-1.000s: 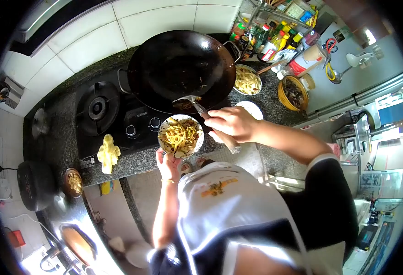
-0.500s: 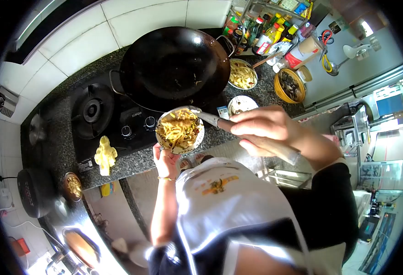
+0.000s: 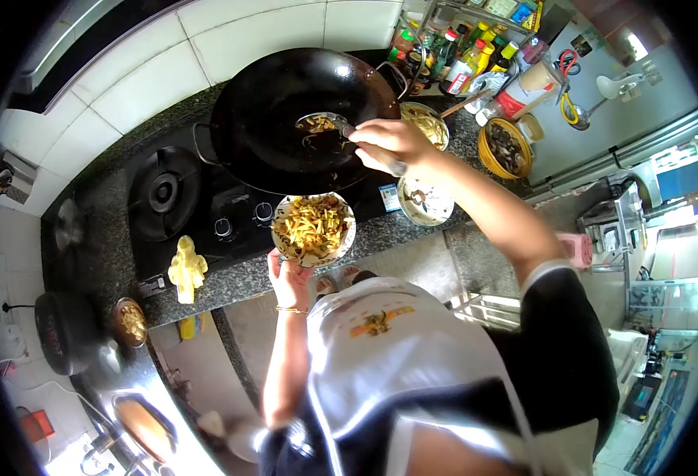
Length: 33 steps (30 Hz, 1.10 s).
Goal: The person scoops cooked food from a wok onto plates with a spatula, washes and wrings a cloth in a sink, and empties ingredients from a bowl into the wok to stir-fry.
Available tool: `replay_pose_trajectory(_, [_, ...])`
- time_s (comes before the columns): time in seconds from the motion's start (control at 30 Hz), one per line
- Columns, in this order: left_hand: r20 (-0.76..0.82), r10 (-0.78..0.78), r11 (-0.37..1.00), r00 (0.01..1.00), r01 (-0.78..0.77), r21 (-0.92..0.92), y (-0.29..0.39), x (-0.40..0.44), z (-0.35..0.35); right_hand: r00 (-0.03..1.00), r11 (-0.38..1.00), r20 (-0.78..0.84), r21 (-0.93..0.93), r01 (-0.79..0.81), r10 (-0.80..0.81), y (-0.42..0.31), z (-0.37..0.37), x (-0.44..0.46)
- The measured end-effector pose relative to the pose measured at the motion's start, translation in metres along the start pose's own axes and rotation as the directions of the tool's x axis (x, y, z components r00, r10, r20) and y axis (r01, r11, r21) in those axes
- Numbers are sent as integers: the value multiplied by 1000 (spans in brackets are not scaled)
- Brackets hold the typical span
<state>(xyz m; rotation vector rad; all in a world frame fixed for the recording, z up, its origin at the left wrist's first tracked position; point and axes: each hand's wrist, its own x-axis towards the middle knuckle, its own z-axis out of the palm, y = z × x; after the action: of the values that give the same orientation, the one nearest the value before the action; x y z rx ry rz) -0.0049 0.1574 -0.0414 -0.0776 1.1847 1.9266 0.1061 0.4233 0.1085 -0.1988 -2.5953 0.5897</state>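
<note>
My left hand [image 3: 289, 274] grips a patterned bowl [image 3: 280, 252] from below and the side, just in front of the wok. Shredded yellow food [image 3: 314, 225] with darker bits fills the bowl. My right hand [image 3: 393, 144] is closed around the handle of a metal ladle [image 3: 341, 124], which reaches down into the big black wok [image 3: 246, 119]. Some of the same shreds show at the ladle's head; the rest of the wok holds only dark scraps and a little liquid. Beneath my right forearm a white plate [image 3: 436, 208] with a few small pieces sits on the counter.
Right of the wok stand a bowl of pale slices [image 3: 428, 127], a yellow basin [image 3: 511, 165] and several sauce bottles [image 3: 464, 71]. An unused burner [image 3: 164, 193] lies left, with a yellow cloth [image 3: 186, 270] at the counter edge. A small food bowl [image 3: 130, 321] sits farther left.
My right hand has swung the ladle from over the bowl up and left into the wok. My left hand keeps the bowl in nearly the same place, and the food's surface is now fully visible.
</note>
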Motion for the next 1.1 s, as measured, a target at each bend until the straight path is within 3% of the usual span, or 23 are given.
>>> replay_pose_trajectory(0.03, [-3,4,1000,1000,-4,1,0,0,-1,997,990,-5,-120,74,-75,14,12,4])
replay_pose_trajectory(0.07, [9,0,1000,1000,0,-1,-1,0,-2,999,996,35,-91,14,-11,17,21,8])
replay_pose_trajectory(0.1, [21,-4,1000,1000,5,-5,-1,-1,-4,936,855,181,383,-351,303,20,26,9])
replay_pose_trajectory(0.13, [34,-9,1000,999,9,-9,-2,0,-5,766,391,445,673,-628,464,23,29,10])
replay_pose_trajectory(0.17, [24,-11,1000,1000,11,-4,-2,-1,-5,780,495,422,607,-621,462,18,28,10])
replay_pose_trajectory(0.3, [16,-27,1000,1000,27,-14,-2,-6,-1,769,564,494,526,-636,406,-1,17,-5])
replay_pose_trajectory(0.4, [5,-20,1000,1000,20,-17,-3,-5,-1,818,734,470,416,-537,332,-20,-9,-18])
replay_pose_trajectory(0.43, [12,-26,999,1000,26,-24,-5,-4,-2,872,855,425,330,-400,244,-26,-18,-22])
replay_pose_trajectory(0.47, [19,-33,999,999,33,-32,-7,-4,-2,931,990,337,30,135,-137,-24,-26,-29])
replay_pose_trajectory(0.53, [35,-40,999,999,40,-24,-10,-4,-1,928,973,294,45,225,-228,-31,-51,-28])
replay_pose_trajectory(0.67, [68,-60,998,996,61,-5,-16,-2,3,951,967,237,205,152,-200,-62,-101,-21])
replay_pose_trajectory(0.73, [72,-69,998,995,70,-6,-20,-1,3,944,952,176,181,249,-280,-72,-119,-21])
replay_pose_trajectory(0.87, [109,-70,997,992,74,-27,-22,-1,4,936,920,228,349,179,-269,-83,-123,-43])
replay_pose_trajectory(0.97, [110,-79,996,991,83,-38,-21,0,5,948,911,160,361,202,-274,-76,-114,-52])
replay_pose_trajectory(1.0, [109,-79,996,991,83,-37,-20,-1,5,951,939,168,275,208,-260,-71,-117,-52])
replay_pose_trajectory(1.07, [118,-86,995,989,91,-32,-17,-2,6,973,937,18,275,216,-229,-51,-110,-51])
replay_pose_trajectory(1.1, [119,-87,995,989,92,-30,-16,-4,8,970,955,-23,173,240,-240,-49,-113,-43])
